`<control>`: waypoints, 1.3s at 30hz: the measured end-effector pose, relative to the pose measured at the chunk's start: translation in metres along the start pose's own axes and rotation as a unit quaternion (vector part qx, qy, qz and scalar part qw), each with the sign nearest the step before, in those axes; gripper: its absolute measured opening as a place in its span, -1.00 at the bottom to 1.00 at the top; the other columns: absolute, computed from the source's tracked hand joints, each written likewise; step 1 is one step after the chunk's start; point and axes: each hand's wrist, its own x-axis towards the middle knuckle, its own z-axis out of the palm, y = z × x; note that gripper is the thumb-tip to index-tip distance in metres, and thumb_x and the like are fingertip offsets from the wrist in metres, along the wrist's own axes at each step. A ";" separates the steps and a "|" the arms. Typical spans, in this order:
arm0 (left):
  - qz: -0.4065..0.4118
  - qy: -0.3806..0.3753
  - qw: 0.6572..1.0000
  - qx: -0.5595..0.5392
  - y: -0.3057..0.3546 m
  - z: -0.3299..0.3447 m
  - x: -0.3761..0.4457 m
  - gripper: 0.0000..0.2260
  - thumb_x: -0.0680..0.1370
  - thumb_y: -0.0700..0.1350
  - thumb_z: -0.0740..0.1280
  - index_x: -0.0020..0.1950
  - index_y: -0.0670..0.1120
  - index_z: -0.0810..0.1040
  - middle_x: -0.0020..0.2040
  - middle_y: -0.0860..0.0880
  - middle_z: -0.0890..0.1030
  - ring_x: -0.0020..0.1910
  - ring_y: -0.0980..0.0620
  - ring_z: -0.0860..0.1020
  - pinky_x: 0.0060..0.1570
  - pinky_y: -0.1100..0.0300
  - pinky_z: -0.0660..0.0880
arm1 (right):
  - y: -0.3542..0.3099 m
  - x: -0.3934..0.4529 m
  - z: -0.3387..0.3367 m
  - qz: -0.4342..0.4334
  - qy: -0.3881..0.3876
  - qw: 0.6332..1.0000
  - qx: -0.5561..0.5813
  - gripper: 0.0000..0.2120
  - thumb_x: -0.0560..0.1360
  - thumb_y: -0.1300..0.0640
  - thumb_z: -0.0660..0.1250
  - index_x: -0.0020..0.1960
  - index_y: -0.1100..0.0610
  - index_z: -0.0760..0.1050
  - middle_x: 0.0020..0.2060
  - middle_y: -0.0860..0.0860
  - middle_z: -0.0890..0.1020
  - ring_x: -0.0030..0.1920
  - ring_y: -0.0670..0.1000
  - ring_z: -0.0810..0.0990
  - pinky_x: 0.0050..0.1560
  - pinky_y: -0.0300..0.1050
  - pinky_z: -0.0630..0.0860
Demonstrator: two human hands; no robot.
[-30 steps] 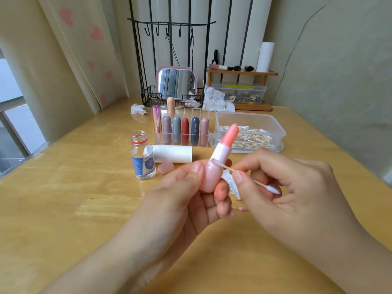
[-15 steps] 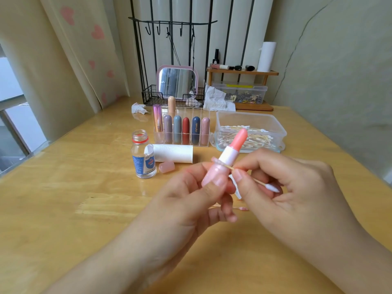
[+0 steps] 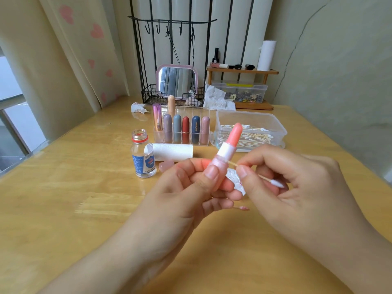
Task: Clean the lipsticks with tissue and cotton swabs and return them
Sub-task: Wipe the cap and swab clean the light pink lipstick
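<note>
I see the open lipstick (image 3: pixel 228 151) tilted up to the right, coral bullet out, white collar, pink base. A swab (image 3: pixel 254 174) touches its base at one end, white tip free at the other. A crumpled tissue (image 3: pixel 234 180) sits just behind. Six capped lipsticks (image 3: pixel 185 129) stand upright in the clear rack (image 3: pixel 158 137); spare swabs (image 3: pixel 252 137) fill the tub (image 3: pixel 275 126).

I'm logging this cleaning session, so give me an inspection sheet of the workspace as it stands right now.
Surface: wooden table, used swab tip lying on it.
Job's things: open lipstick; cotton swab against its collar; capped lipsticks in organizer; swab box; tissue roll.
Clutter: open bottle, pink cap, crumpled tissues.
Hands: left hand holds lipstick; right hand pinches swab.
Cables: nothing seen.
Surroundings: mirror, wire rack, shelf, curtain.
</note>
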 end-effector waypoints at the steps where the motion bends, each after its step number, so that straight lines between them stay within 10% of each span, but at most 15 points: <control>1: -0.004 0.000 1.000 -0.007 0.000 0.000 -0.001 -0.75 0.45 -0.10 0.27 -0.04 -0.28 0.48 -0.30 -0.12 0.59 -0.28 -0.03 0.61 -0.23 0.21 0.57 | 0.001 0.001 -0.001 0.011 0.009 1.000 -0.007 -0.86 0.45 0.11 0.28 -0.26 0.09 0.53 -0.50 -0.31 0.28 -0.45 -0.31 0.32 -0.36 -0.54 0.22; 16: -0.039 -0.083 0.991 -0.096 -0.005 -0.005 0.002 -0.85 0.49 -0.10 0.36 -0.11 -0.19 0.53 -0.25 -0.13 0.52 -0.32 -0.05 0.51 -0.20 0.07 0.54 | -0.006 -0.001 0.003 -0.020 -0.042 0.998 0.043 -0.86 0.42 0.34 0.35 -0.28 0.17 0.51 -0.43 -0.41 0.36 -0.45 -0.42 0.42 -0.32 -0.64 0.26; 39: 0.001 -0.020 0.999 -0.043 -0.002 0.004 0.000 -0.79 0.45 -0.08 0.27 -0.14 -0.23 0.51 -0.35 -0.07 0.49 -0.42 0.04 0.45 -0.25 0.19 0.54 | 0.003 -0.003 0.003 0.025 0.029 0.999 0.020 -0.85 0.47 0.10 0.28 -0.25 0.08 0.53 -0.54 -0.13 0.29 -0.47 -0.16 0.29 -0.41 -0.43 0.23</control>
